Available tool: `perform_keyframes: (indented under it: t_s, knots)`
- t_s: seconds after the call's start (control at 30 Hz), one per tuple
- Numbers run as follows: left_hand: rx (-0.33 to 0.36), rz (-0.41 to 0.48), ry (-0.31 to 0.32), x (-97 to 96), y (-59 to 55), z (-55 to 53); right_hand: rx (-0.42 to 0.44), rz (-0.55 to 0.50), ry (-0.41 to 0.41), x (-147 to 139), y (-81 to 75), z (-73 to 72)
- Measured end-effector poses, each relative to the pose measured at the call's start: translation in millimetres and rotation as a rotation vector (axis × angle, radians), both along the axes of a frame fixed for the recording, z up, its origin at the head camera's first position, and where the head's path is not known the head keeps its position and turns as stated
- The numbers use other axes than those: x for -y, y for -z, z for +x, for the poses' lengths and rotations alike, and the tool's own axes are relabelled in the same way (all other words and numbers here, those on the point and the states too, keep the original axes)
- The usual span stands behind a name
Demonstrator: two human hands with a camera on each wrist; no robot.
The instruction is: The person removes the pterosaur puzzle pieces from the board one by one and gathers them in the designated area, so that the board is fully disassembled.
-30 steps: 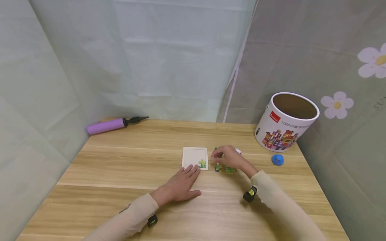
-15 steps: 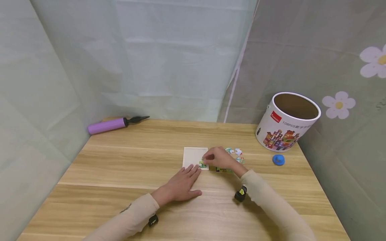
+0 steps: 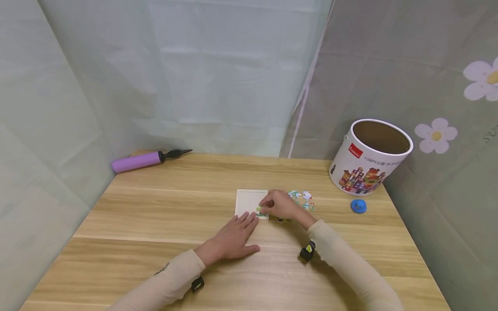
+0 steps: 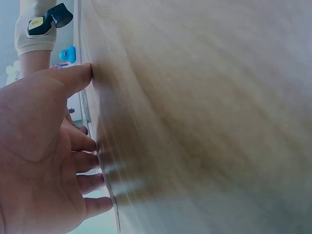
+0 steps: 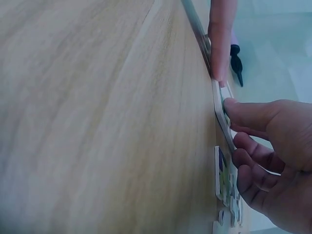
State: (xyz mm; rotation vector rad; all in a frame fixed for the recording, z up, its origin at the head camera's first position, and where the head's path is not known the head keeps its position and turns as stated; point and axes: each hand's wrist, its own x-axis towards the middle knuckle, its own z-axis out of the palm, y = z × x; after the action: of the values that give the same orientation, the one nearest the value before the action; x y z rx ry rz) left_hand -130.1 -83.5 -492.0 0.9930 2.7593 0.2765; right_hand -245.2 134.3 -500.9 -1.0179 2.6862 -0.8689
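Observation:
A small pale puzzle board lies flat on the wooden table. My left hand is spread flat, its fingertips over the board's front edge. My right hand pinches a puzzle piece at the board's right side, thumb and index finger low over it; the fingers mostly hide that piece. Beneath them, a green puzzle piece shows in the front right corner. Loose printed puzzle pieces lie just right of the board, partly covered by the right hand. The right wrist view shows the thumb down at the board's edge.
A large white bucket with printed blocks stands at the back right. In front of it sits a small blue toy. A purple hand pump with a black nozzle lies at the back left. Fabric walls border the table.
My right hand has moved left from the loose pieces to the board's right side, uncovering some of those pieces. The left hand has stayed at the board's front edge.

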Motion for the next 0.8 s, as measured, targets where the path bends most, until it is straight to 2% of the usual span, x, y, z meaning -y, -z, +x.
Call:
perform_keyframes:
  t_s: [0.47,0.67,0.8]
  knots:
    - [0.004,-0.011,-0.002,-0.5,-1.3,0.3,0.042,-0.012,0.031,3.3,-5.8,4.8]
    - [0.016,-0.017,-0.008,-0.6,-2.1,0.8,0.098,-0.050,0.066,4.6,-5.4,5.6]
    - [0.028,-0.023,-0.015,-0.8,-2.0,0.6,0.099,-0.093,0.068,2.6,-5.2,4.0]
